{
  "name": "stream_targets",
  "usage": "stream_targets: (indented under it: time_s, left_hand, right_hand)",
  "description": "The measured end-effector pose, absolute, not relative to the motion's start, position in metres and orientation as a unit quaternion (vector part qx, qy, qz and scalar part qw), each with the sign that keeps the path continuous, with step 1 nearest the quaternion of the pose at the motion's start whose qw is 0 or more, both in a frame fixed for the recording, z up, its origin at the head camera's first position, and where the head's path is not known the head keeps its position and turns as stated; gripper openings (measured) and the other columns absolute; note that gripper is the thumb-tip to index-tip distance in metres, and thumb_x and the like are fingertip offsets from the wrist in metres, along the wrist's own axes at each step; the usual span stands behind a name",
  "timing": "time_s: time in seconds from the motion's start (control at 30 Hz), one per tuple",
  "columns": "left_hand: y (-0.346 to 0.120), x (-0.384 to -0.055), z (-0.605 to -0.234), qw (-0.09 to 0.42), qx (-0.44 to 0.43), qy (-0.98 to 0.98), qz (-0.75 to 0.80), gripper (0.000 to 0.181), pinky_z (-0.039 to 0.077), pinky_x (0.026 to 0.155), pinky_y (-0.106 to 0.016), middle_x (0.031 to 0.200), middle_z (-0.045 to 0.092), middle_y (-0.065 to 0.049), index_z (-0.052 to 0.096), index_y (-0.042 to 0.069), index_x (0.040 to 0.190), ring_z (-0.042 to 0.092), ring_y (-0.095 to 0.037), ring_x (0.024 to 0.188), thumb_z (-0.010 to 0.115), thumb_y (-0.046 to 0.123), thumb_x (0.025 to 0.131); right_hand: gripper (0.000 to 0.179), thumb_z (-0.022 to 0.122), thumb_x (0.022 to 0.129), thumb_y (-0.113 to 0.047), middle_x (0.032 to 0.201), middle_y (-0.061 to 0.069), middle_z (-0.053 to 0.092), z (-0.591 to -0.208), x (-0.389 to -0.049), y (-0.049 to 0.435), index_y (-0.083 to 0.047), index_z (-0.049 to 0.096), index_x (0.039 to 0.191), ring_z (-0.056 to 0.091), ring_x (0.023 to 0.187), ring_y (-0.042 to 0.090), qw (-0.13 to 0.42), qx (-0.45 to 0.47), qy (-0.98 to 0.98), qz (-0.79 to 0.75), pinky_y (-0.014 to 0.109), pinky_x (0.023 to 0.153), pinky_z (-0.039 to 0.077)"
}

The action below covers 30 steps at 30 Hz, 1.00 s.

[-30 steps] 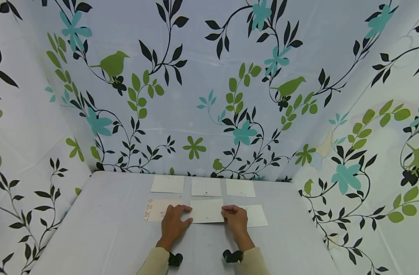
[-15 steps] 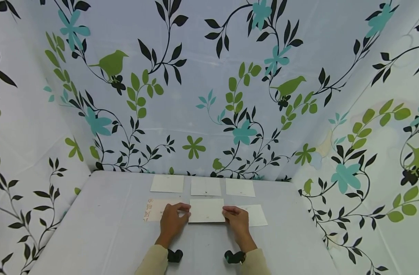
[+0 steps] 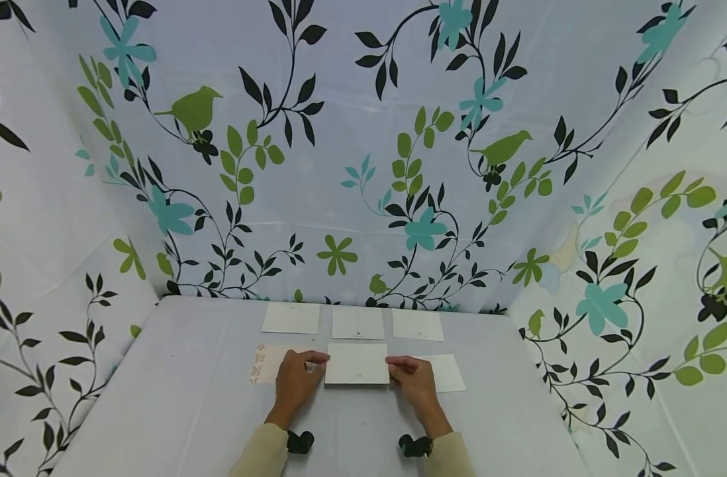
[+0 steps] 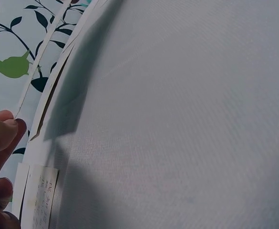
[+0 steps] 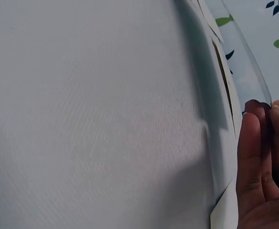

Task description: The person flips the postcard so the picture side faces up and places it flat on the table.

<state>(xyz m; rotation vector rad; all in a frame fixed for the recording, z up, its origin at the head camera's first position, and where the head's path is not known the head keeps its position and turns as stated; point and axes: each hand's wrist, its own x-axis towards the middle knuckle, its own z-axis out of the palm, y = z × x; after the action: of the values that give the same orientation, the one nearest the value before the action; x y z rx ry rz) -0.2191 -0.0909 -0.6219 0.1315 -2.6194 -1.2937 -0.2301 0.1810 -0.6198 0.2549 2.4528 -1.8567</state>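
A blank-looking off-white card (image 3: 356, 363) is stretched level between both hands, raised off the table with a shadow below. My left hand (image 3: 296, 385) pinches its left edge between thumb and fingertips; the left wrist view shows the card (image 4: 44, 50) edge-on. At the opposite edge, my right hand (image 3: 417, 385) pinches the card with thumb and index finger, the other fingers extended in the right wrist view. Partly behind the left hand lies a card with reddish writing (image 3: 271, 363). Another pale card (image 3: 447, 373) lies partly behind the right hand.
Along the back of the white-covered table (image 3: 179, 384) lie three pale cards: a left one (image 3: 290, 318), a middle one (image 3: 357, 323) and a right one (image 3: 418, 325). Patterned cloth (image 3: 339, 199) rises behind and at both sides. Dark wrist devices (image 3: 300, 442) sit by the cuffs.
Both hands have brought the middle card up slightly and levelled it. The left thumb and fingers now meet at its edge, where they were spread a second ago. Other cards stay put.
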Motion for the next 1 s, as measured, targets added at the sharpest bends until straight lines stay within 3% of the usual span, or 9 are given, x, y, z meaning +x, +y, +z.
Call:
stream_targets:
  time_s: [0.27, 0.67, 1.0]
  left_hand:
    - [-0.090, -0.218, -0.621, 0.119, 0.047, -0.892, -0.435, 0.016, 0.036, 0.071, -0.028, 0.088, 0.072, 0.006, 0.086, 0.023, 0.096, 0.046, -0.012, 0.080, 0.083, 0.009, 0.088]
    - [-0.088, -0.220, -0.612, 0.149, 0.037, -0.889, -0.432, 0.015, 0.037, 0.070, -0.029, 0.086, 0.068, 0.004, 0.085, 0.024, 0.091, 0.046, -0.013, 0.078, 0.087, 0.010, 0.086]
    - [-0.090, -0.221, -0.609, 0.134, 0.037, -0.891, -0.433, 0.012, 0.036, 0.070, -0.030, 0.086, 0.062, 0.001, 0.086, 0.025, 0.092, 0.044, -0.014, 0.080, 0.086, 0.013, 0.088]
  right_hand:
    - [0.018, 0.074, 0.096, 0.000, 0.114, 0.010, 0.080, -0.619, -0.228, 0.186, -0.008, 0.082, 0.110, 0.075, 0.093, 0.013, 0.021, 0.045, 0.802, -0.595, 0.026, 0.077, 0.062]
    - [0.015, 0.078, 0.091, 0.004, 0.102, 0.012, 0.080, -0.615, -0.229, 0.186, -0.006, 0.082, 0.101, 0.072, 0.084, 0.013, -0.030, 0.033, 0.796, -0.604, 0.023, 0.071, 0.061]
    - [0.012, 0.080, 0.091, 0.000, 0.101, 0.011, 0.080, -0.613, -0.230, 0.186, -0.008, 0.083, 0.101, 0.070, 0.082, 0.013, -0.040, 0.046, 0.788, -0.612, 0.026, 0.069, 0.060]
